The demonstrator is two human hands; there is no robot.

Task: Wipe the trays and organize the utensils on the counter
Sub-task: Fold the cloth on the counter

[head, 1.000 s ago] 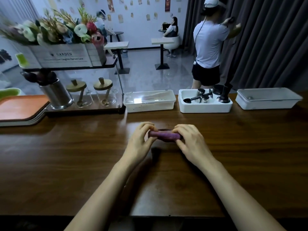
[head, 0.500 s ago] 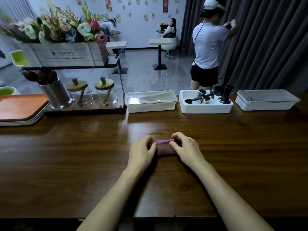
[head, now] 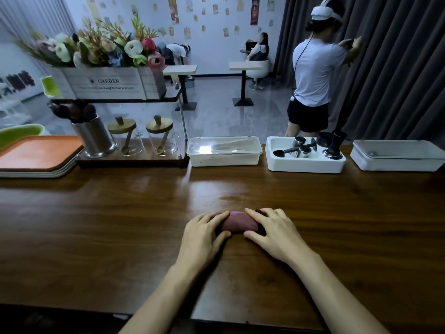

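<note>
**Two hands grip a rolled cloth at mid-counter**

Along the counter's far edge, a stack of trays sits at the left, orange on top. Next comes a metal cup holding dark-headed utensils, then two glass jars, each under a wooden lid with a spoon inside. A clear-lidded box follows (glare hides its contents). The open white bin holds small metal cups, a black scoop and a tamper. A second lidded box ends the row.

A flower crate stands on the shelf above the jars. Beyond the bin, a person in a white shirt faces the curtain.

The purple cloth lies on the counter near its front, rolled into a short, thick bundle. The left hand clasps its left end, the right hand its right end, each with fingers over the top and thumb in front.
</note>
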